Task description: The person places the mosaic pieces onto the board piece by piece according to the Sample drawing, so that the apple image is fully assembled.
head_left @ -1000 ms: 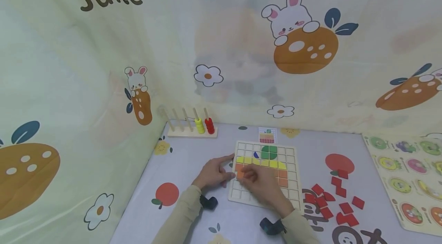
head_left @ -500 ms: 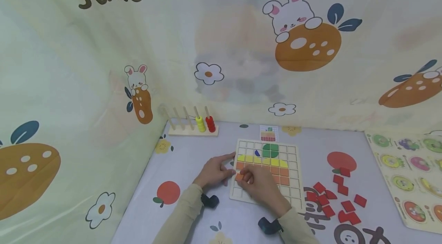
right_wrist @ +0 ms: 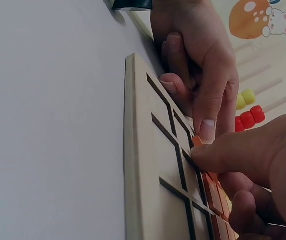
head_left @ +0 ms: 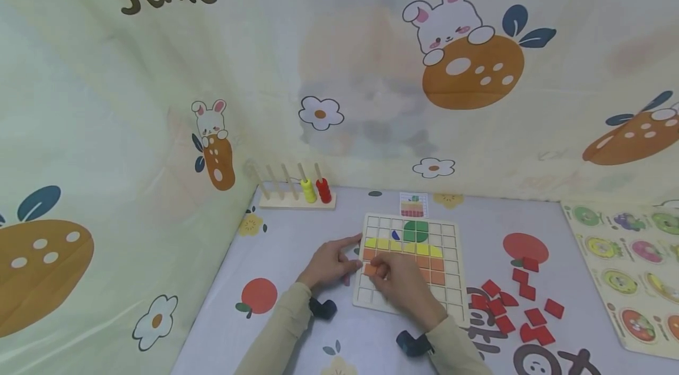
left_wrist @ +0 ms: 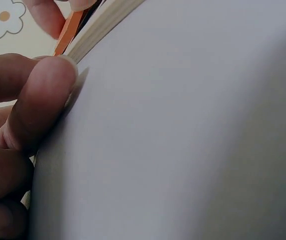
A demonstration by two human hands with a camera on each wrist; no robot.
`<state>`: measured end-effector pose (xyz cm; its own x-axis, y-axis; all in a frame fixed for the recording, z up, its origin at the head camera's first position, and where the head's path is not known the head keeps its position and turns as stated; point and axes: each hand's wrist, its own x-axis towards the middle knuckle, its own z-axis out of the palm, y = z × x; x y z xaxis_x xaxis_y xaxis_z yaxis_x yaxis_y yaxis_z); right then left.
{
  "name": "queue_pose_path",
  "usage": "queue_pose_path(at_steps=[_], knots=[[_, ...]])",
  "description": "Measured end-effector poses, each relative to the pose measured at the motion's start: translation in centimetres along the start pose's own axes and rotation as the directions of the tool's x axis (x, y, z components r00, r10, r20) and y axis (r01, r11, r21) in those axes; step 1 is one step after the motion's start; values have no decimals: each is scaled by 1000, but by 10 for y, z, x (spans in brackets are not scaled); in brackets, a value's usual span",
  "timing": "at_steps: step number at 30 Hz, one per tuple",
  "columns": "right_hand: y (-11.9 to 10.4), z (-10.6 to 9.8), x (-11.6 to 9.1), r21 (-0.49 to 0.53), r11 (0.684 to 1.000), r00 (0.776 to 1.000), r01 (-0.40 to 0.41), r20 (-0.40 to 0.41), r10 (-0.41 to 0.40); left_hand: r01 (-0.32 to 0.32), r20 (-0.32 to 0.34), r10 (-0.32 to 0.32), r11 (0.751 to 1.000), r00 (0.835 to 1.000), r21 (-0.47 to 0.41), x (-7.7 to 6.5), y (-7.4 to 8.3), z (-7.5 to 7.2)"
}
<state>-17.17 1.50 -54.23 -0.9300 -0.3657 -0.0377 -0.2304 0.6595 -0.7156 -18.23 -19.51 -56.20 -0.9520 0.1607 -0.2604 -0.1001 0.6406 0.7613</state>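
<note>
Right hand (head_left: 405, 283): we see it pinching an orange tile (head_left: 370, 270) at the grid board (head_left: 450, 242)'s left side.
Left hand (head_left: 329, 263): thumb and forefinger spread against that edge.
Tile: tilted, our left wrist view reveals; the head view hides that.

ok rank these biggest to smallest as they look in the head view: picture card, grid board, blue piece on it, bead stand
1. Grid board
2. Bead stand
3. Picture card
4. Blue piece

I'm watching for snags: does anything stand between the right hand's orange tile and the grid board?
Nothing visible stands between the orange tile and the grid board; the left hand is alongside, at the edge.
</note>
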Motion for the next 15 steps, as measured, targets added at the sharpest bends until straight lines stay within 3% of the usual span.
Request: queue_pose_path(at_steps=[15], knots=[[-1,4,9,1,1000,998,8,-62,-8,37,-1,-37,999,999,1,1,-2,1]])
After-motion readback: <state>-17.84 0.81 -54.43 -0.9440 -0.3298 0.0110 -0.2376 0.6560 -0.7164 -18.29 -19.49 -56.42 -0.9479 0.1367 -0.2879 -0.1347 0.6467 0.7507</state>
